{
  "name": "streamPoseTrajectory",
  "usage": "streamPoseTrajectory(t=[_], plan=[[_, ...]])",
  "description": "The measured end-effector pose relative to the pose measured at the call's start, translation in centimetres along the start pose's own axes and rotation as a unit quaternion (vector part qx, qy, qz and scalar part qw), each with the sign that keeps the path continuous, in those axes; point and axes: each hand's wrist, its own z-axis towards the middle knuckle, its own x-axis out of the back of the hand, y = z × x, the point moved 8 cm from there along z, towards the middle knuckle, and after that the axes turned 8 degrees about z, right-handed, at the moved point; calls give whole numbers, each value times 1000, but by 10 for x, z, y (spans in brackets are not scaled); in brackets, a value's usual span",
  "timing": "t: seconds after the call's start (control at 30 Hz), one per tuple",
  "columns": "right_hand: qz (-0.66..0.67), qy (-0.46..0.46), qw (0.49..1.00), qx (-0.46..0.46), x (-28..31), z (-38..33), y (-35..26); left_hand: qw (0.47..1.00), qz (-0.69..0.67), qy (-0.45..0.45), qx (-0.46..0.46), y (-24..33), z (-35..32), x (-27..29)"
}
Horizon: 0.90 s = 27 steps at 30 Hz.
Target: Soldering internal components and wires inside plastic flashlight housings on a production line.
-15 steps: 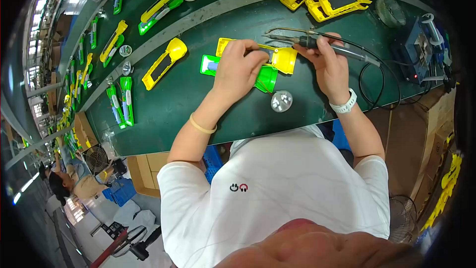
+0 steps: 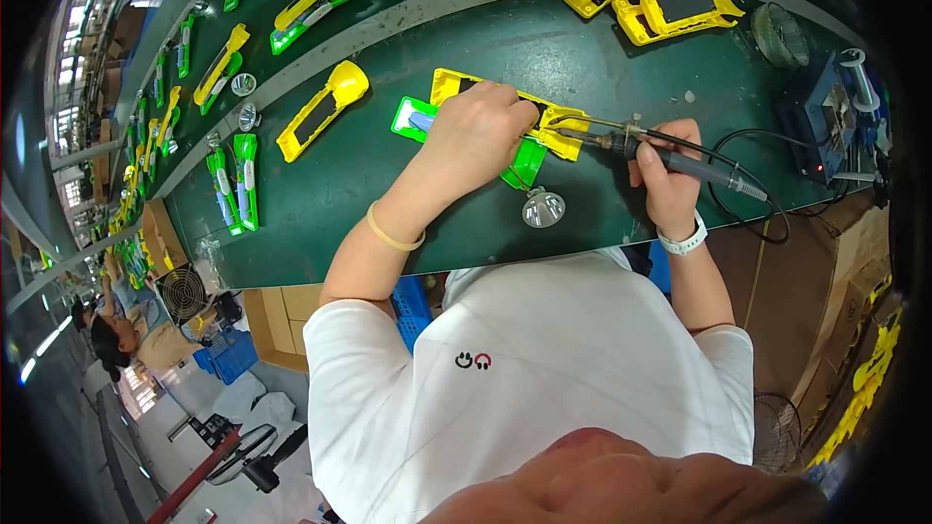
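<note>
**Iron (image 2: pixel 701 169) tip near left hand (image 2: pixel 481 131): burn is possible**

Head view: the right hand (image 2: pixel 672 196) is closed around the iron. The left hand covers part of the yellow shell (image 2: pixel 565 144) and green shell (image 2: pixel 526 164); its grip I cannot tell. If the iron slips, it might melt a shell. The reflector (image 2: pixel 543 208), nearer the tabletop's (image 2: pixel 369 262) front edge, might roll if bumped.

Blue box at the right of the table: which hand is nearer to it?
Right. The right hand is left of the blue box, apart from it, holding a soldering iron. The left hand is farther left, over part of a yellow case.
</note>
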Motion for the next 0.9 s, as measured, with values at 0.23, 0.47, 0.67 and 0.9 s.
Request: streamPoseTrajectory(t=[0.23,0.47,0.67,0.9], plan=[[-80,-24,996,7,-5,0,9,998,25,-44,36,1,4,-2],[-105,-15,994,-16,-5,2,10,997,33,-37,62,-2,5,-3],[-92,5,995,42,2,-3,3,996,38,-43,63,-3,5,-4],[-90,-15,996,5,-5,1,9,997,37,-45,59,-2,6,-4]])
